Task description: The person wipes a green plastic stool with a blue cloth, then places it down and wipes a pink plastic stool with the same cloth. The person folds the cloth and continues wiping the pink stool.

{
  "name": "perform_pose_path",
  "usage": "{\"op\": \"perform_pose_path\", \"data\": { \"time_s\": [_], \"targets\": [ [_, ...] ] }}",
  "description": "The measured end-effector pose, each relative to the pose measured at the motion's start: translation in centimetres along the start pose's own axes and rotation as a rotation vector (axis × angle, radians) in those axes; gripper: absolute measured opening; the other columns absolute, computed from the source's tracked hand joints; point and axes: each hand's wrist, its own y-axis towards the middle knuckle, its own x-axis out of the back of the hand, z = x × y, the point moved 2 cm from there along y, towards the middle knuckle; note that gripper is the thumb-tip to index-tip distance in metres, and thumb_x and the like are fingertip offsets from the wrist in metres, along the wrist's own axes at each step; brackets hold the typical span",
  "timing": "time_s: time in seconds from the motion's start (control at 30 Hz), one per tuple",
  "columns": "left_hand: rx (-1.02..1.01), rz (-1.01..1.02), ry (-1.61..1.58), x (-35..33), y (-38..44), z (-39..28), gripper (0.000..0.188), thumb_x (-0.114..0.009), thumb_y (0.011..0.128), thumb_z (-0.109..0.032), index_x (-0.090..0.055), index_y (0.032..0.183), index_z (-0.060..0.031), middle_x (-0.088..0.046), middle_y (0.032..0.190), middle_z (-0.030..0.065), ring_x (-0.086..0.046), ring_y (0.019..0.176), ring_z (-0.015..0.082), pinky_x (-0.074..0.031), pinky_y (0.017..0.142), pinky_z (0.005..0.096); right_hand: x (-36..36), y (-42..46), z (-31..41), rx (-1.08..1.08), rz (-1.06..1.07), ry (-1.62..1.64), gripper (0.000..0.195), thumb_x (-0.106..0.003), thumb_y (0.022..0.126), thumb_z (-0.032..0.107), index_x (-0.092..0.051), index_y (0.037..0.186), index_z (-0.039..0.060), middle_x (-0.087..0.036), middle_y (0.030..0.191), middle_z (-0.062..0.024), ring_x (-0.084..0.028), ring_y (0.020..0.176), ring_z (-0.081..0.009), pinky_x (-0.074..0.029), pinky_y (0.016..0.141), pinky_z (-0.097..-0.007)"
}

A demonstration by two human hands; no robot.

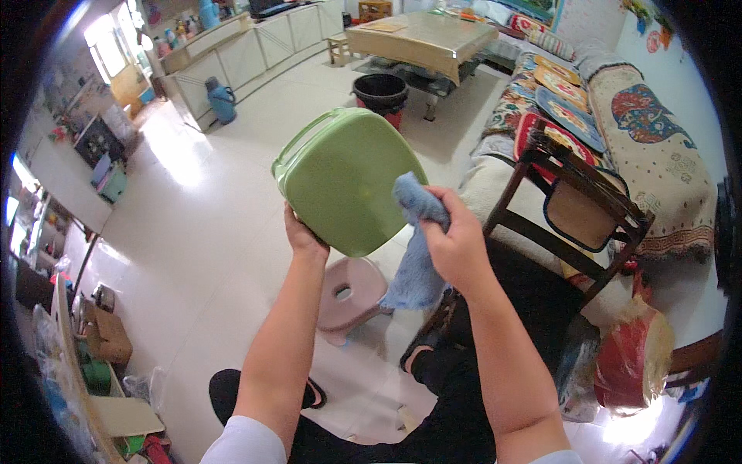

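Note:
A green plastic container [353, 180], with a smooth rounded-square face turned up toward me, is held in the air. My left hand [304, 235] grips its lower left side; most of those fingers are hidden behind it. My right hand [458, 238] is shut on a blue cloth [414, 272], bunched at the top and hanging loose below. The bunched end is at the container's right edge; whether it touches is not plain. Beneath the container, a pink plastic stool [351, 290] with an oval slot in its seat stands on the floor.
A black-rimmed waste bin [379, 93] stands by a cloth-covered table [423, 37]. At right are a dark wooden chair [574, 209] and a covered sofa [649, 139]. A blue thermos flask [221, 101] stands by the white cabinets [255, 52]. Shelving with a cardboard box [107, 336] is at left.

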Motion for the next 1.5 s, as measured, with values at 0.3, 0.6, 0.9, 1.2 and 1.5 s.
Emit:
{"op": "perform_pose_path", "data": {
  "time_s": [0.3, 0.6, 0.9, 1.2, 1.5],
  "targets": [
    [0.088, -0.159, -0.242, 7.3, 2.8, 17.0, 0.052, -0.039, 0.099, -0.052, -0.063, 0.126, -0.0132, -0.065, 0.128, 0.0135, -0.062, 0.118, 0.0353, -0.051, 0.105, 0.0510, 0.8, -1.3, 0.1, -0.001, 0.258, -0.128, 0.043, -0.058, 0.085, -0.001, -0.062, 0.128, 0.0027, -0.066, 0.121, -0.0242, -0.063, 0.114, -0.0433, -0.050, 0.100, -0.0453],
    [0.336, -0.282, -0.276, 12.3, 3.9, 21.4, 0.047, -0.043, 0.102, -0.049, -0.062, 0.125, -0.0127, -0.066, 0.122, 0.0151, -0.063, 0.115, 0.0349, -0.050, 0.104, 0.0510, 0.1, -2.0, 0.5, -0.067, 0.329, -0.124, 0.043, -0.060, 0.087, -0.001, -0.062, 0.130, 0.0026, -0.065, 0.124, -0.0226, -0.065, 0.113, -0.0403, -0.051, 0.099, -0.0423],
    [0.380, -0.134, 0.328, 18.5, 5.5, 19.0, 0.048, -0.049, 0.102, -0.044, -0.062, 0.131, -0.0091, -0.067, 0.123, 0.0174, -0.064, 0.115, 0.0366, -0.049, 0.105, 0.0535, -0.4, -1.8, -1.1, -0.032, 0.375, -0.180, 0.041, -0.060, 0.087, 0.001, -0.063, 0.128, 0.0030, -0.067, 0.119, -0.0244, -0.064, 0.111, -0.0438, -0.052, 0.097, -0.0448],
    [-0.134, 0.111, 2.378, 24.0, -5.8, 6.0, 0.083, -0.075, 0.084, -0.039, -0.042, 0.158, -0.0210, -0.049, 0.150, 0.0133, -0.047, 0.139, 0.0313, -0.038, 0.114, 0.0482, -1.0, -1.6, -2.5, -0.054, 0.385, -0.206, 0.041, -0.059, 0.086, 0.001, -0.063, 0.126, 0.0036, -0.068, 0.115, -0.0249, -0.064, 0.110, -0.0441, -0.052, 0.096, -0.0456],
    [0.413, 0.118, 2.429, 23.7, -9.2, 1.4, 0.105, -0.091, 0.066, -0.045, -0.041, 0.152, -0.0127, -0.052, 0.144, 0.0149, -0.051, 0.136, 0.0333, -0.047, 0.106, 0.0549, -2.9, -1.7, -3.1, -0.030, 0.458, -0.208, 0.040, -0.061, 0.087, 0.003, -0.063, 0.127, 0.0046, -0.070, 0.115, -0.0233, -0.066, 0.108, -0.0416, -0.052, 0.095, -0.0427]
  ]
}}
